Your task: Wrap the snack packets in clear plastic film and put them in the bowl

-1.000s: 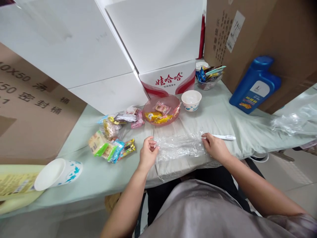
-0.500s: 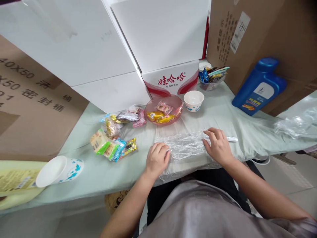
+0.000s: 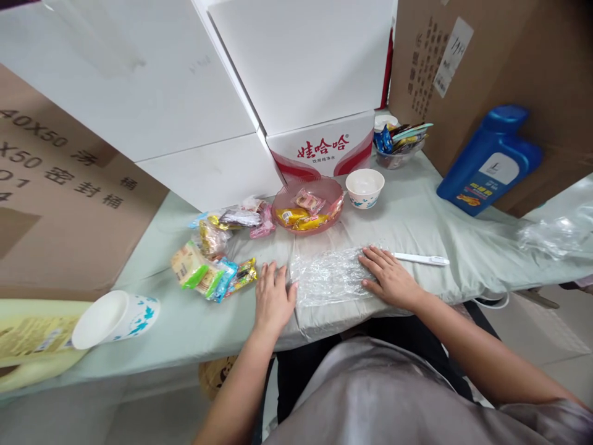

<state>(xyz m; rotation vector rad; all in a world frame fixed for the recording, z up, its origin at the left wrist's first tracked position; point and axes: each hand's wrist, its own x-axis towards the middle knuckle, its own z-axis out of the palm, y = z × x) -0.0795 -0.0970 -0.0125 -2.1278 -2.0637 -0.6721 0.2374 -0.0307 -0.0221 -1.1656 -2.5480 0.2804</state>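
Observation:
A crinkled sheet of clear plastic film [image 3: 328,278] lies spread on the cloth in front of me. My right hand [image 3: 389,276] rests open on the film's right end, palm down with fingers stretched out. Flat on the cloth just left of the film is my left hand [image 3: 274,296], also open and holding nothing. A slim white stick-like tool [image 3: 422,259] lies beyond my right fingers; I cannot make out its kind. Beyond the film stands a pink bowl [image 3: 337,217] with several wrapped snacks, and a paper cup [image 3: 365,191] is beside it.
Wrapped snacks [image 3: 217,278] are piled left of the bowl. A paper cup [image 3: 115,318] lies on its side at far left. White boxes [image 3: 319,68] line the back. A blue bottle [image 3: 491,161] and a bowl of packets [image 3: 401,151] stand at right.
My left hand has moved left off the film and flattened on the cloth. The right hand has shifted left and lowered onto the film, and more of the white stick shows.

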